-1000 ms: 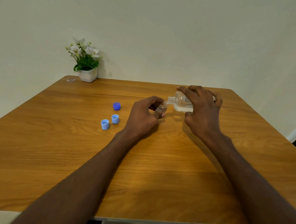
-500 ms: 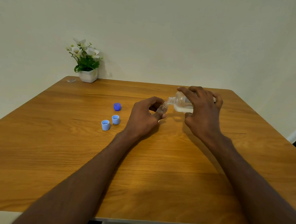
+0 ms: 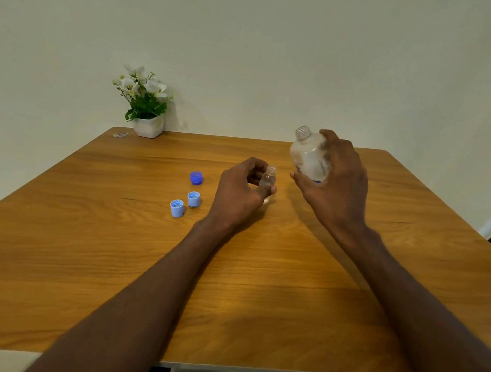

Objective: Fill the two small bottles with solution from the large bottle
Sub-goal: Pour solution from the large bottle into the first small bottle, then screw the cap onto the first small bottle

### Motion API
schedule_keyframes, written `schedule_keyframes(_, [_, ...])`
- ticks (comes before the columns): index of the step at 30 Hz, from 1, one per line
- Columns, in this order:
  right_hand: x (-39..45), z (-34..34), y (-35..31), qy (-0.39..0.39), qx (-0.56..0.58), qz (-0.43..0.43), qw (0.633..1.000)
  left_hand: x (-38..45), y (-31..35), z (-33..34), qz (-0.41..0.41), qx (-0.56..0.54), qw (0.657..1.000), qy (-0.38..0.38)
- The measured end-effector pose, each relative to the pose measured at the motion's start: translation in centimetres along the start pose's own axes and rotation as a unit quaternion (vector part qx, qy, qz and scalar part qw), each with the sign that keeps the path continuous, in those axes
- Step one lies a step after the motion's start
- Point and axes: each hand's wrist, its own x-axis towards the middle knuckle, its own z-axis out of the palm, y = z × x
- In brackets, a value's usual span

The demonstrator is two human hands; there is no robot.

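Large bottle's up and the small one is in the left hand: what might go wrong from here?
1. The large bottle is uncapped in the right hand; a careless tilt may slosh solution onto the table.
2. The small bottle is open and only pinched by the left hand; it may tip.

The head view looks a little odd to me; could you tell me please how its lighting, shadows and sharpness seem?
In the head view the light is soft and even; faint shadows lie on the table under both forearms; the wide lens bows the table's edges; the clear large bottle in the right hand looks slightly smeared.
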Motion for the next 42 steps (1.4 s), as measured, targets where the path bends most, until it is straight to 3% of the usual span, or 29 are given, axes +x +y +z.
schedule_keyframes(14, [-0.9, 1.6, -1.4, -0.041, 0.145, 0.093, 0.984, -0.5, -0.4, -0.9, -0.018, 0.017, 0.999, 0.041])
schedule_keyframes(26, [-1.4, 2.4, -1.2, -0.072, 0.152, 0.118, 0.979, -1.9, 0.2, -1.9, -0.017, 0.029, 0.997, 0.071])
schedule_keyframes(31, [-1.0, 0.7, -1.8, 0.029, 0.076, 0.011, 0.997, -3.1, 1.1, -3.2, 0.004, 0.016, 0.994, 0.106])
schedule_keyframes(35, [-1.2, -0.1, -3.8, 0.101, 0.113, -0.101, 0.983, -4.3, 2.0, -5.9, 0.026, 0.013, 0.987, 0.156])
schedule_keyframes(38, [-1.5, 0.7, -5.6, 0.070, 0.131, -0.159, 0.976, -5.2, 1.8, -8.8, 0.033, 0.022, 0.983, 0.177])
schedule_keyframes(42, [-2.3, 3.2, -8.1, -0.034, 0.117, -0.190, 0.974, -5.8, 0.0, -12.6, 0.008, 0.063, 0.978, 0.197])
